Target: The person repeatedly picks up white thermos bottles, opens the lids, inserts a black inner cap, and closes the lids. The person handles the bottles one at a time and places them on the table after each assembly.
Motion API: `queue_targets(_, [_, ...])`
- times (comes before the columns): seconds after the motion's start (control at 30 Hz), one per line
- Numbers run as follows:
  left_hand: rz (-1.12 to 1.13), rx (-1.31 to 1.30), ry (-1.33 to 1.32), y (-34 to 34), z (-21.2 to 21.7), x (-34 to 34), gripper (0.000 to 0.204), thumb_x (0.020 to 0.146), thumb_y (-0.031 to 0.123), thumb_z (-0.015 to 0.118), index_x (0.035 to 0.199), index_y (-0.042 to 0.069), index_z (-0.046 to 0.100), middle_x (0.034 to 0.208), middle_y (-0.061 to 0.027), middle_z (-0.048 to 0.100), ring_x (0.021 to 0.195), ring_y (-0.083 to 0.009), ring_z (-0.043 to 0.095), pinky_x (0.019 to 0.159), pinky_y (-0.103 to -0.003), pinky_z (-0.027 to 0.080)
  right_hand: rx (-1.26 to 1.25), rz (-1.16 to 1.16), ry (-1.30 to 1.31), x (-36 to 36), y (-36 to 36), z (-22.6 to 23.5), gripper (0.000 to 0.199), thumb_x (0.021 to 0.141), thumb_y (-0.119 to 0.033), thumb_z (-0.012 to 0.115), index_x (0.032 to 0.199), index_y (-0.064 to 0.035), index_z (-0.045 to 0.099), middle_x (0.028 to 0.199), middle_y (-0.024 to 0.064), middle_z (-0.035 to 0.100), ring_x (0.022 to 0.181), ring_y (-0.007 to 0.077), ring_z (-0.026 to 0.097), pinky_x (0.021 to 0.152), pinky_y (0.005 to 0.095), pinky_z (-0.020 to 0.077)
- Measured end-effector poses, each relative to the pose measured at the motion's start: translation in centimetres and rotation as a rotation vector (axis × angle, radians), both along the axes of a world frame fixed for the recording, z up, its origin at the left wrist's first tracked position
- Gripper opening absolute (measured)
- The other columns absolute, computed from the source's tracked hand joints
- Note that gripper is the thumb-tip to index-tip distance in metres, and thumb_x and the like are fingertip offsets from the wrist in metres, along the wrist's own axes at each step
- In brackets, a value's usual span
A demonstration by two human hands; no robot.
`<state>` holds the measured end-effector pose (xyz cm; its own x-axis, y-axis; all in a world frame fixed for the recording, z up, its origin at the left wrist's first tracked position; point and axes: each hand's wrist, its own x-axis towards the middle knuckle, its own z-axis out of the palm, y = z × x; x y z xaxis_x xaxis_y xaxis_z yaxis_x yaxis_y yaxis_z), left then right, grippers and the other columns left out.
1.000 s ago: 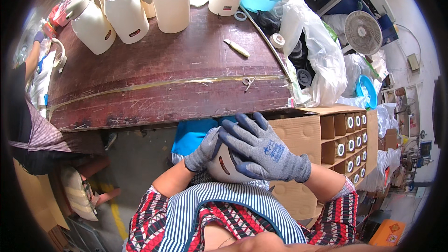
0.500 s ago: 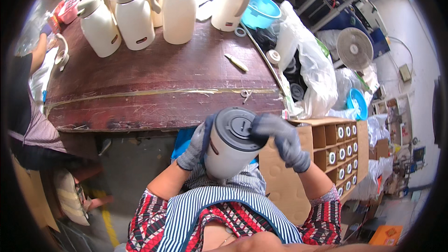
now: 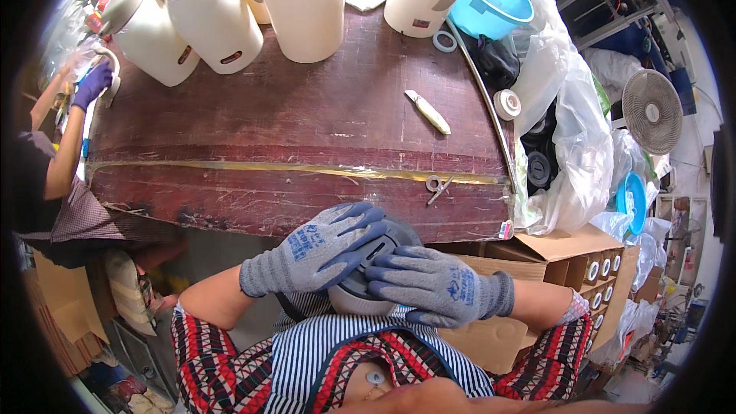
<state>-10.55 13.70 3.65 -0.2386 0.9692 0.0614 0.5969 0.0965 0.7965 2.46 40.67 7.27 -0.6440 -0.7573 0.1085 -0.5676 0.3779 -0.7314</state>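
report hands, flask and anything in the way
Left hand, right hand: both on dark end of pale flask. Dark end up, partly covered by hands. No obstruction visible; table just beyond.

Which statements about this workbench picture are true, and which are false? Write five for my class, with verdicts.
1. The left grey-blue knit-gloved hand and right grey-blue knit-gloved hand both touch a dark grey, round vessel end. True.
2. The slim cream-coloured tool is in the right hand. False: it lies on the dark red tabletop.
3. The round grey fan is at the picture's left. False: it is at the right.
4. A co-worker's hand wears a purple glove. True.
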Motion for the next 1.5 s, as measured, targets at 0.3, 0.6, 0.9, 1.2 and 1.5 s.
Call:
queue_targets(0.3, [-0.110, 0.140, -0.804, 3.4, -2.8, -3.6, 0.059, 0.107, 0.037, 0.045, 0.153, 0.000, 0.044, 0.155, -0.0200, 0.048, 0.146, -0.0331, 0.043, 0.123, -0.046, 0.030, -0.007, 0.007, -0.107, -0.9, -1.2, 0.2, 0.065, 0.099, -0.039, 0.058, 0.152, -0.0029, 0.047, 0.157, 0.0207, 0.046, 0.142, 0.0400, 0.047, 0.120, 0.0539, 0.0319])
queue_targets(0.6, [0.250, 0.290, -1.310, 0.9, -8.3, 4.4, 0.083, 0.104, 0.063, 0.042, 0.158, 0.000, 0.036, 0.153, -0.0190, 0.050, 0.142, -0.0262, 0.048, 0.119, -0.041, 0.040, 0.717, -0.475, 0.324, 3.4, 6.8, -9.5, 0.071, 0.084, -0.035, 0.072, 0.147, -0.0097, 0.051, 0.147, 0.0143, 0.053, 0.136, 0.0383, 0.049, 0.111, 0.0522, 0.0421])
queue_targets(0.9, [0.275, 0.206, -0.981, -0.2, -8.0, 8.4, 0.071, 0.110, 0.057, 0.033, 0.151, 0.001, 0.048, 0.144, -0.0135, 0.058, 0.135, -0.0220, 0.051, 0.116, -0.037, 0.040, 0.269, -1.052, 0.378, 6.1, 0.9, -2.0, 0.027, 0.083, -0.006, 0.074, 0.108, -0.0106, 0.067, 0.094, 0.0094, 0.067, 0.091, 0.0316, 0.066, 0.079, 0.0422, 0.0547])
queue_targets(1.2, [0.138, 0.270, -1.261, 0.6, -2.5, 10.8, 0.052, 0.109, 0.030, 0.051, 0.153, 0.003, 0.045, 0.151, -0.0150, 0.053, 0.140, -0.0248, 0.050, 0.122, -0.037, 0.036, 0.338, -0.205, 0.555, 8.0, -2.9, 11.1, 0.034, 0.077, -0.023, 0.069, 0.110, -0.0145, 0.069, 0.108, 0.0021, 0.069, 0.100, 0.0244, 0.067, 0.082, 0.0390, 0.0550])
queue_targets(1.5, [0.031, 0.353, -0.867, 0.0, -2.6, 11.9, 0.073, 0.107, 0.059, 0.039, 0.156, 0.004, 0.041, 0.157, -0.0140, 0.048, 0.147, -0.0264, 0.041, 0.127, -0.043, 0.017, 0.518, -0.110, 0.517, 8.5, -4.8, 11.9, 0.028, 0.080, -0.021, 0.068, 0.107, -0.0153, 0.064, 0.103, 0.0033, 0.063, 0.099, 0.0240, 0.064, 0.077, 0.0375, 0.0550])
